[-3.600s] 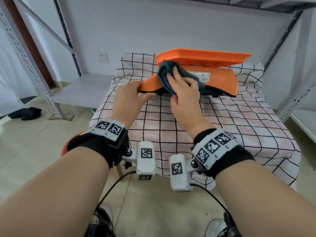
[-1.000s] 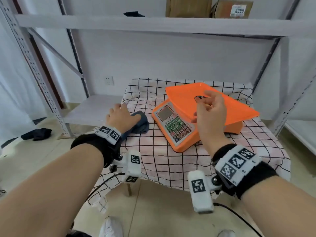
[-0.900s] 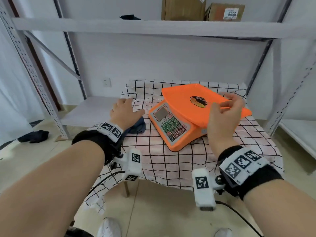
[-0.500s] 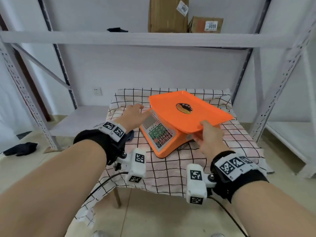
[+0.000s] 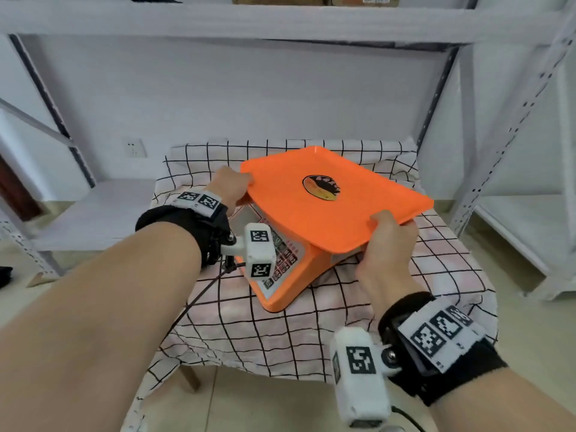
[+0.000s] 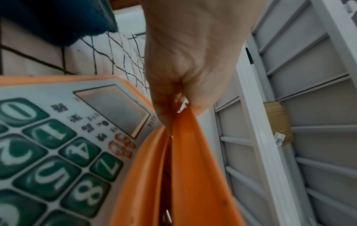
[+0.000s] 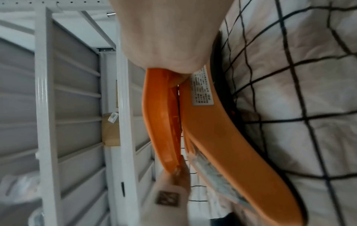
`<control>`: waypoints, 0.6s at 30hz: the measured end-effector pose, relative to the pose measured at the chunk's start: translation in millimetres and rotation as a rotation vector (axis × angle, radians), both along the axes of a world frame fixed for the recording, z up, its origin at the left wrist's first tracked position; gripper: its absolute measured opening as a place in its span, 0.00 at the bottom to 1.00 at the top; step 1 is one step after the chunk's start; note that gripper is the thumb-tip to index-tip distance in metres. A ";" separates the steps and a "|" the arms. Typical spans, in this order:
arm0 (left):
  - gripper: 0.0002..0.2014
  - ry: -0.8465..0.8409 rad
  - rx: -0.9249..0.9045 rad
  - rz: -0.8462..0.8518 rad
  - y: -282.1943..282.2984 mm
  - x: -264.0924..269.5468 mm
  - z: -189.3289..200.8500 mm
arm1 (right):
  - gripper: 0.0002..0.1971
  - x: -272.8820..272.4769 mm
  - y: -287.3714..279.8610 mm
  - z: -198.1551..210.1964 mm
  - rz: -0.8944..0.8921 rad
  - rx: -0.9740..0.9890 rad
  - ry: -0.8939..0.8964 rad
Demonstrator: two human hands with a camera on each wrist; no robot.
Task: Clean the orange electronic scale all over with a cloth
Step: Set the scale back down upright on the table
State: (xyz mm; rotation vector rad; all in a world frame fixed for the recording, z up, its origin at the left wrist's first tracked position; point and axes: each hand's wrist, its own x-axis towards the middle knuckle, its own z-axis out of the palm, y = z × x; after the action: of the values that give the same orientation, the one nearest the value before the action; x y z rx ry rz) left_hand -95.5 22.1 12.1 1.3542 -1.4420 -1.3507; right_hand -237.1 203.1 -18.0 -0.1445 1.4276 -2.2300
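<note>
Your left hand pinches the far-left corner of the flat orange plastic weighing pan, and your right hand grips its near-right edge. Beneath both sits the orange electronic scale. You seem to be lifting or reseating the pan, which is empty. Next, fetch the dark blue cloth behind your left wrist.

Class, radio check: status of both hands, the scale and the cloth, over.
Left hand and right hand each grip the orange tray by opposite edges. Scale upright on checked tablecloth. Blue cloth lies aside, unheld. Nothing in the way.
</note>
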 end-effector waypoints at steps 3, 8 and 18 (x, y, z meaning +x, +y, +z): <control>0.02 0.103 -0.005 0.032 6.7 6.5 5.4 | 0.16 -9.4 -3.8 18.9 0.097 -0.061 0.080; 0.06 0.367 -0.010 0.123 29.3 25.9 6.9 | 0.13 -38.6 -15.1 44.3 0.277 -0.032 0.232; 0.09 0.154 0.022 0.109 47.8 35.8 -12.7 | 0.12 -61.4 -33.2 29.3 0.365 0.327 0.269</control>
State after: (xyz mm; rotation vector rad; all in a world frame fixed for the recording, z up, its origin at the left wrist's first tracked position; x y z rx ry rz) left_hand -59.6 69.9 -0.7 1.2939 -1.2379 -1.3719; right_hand -298.5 169.9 11.3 -0.5624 1.7255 -1.7077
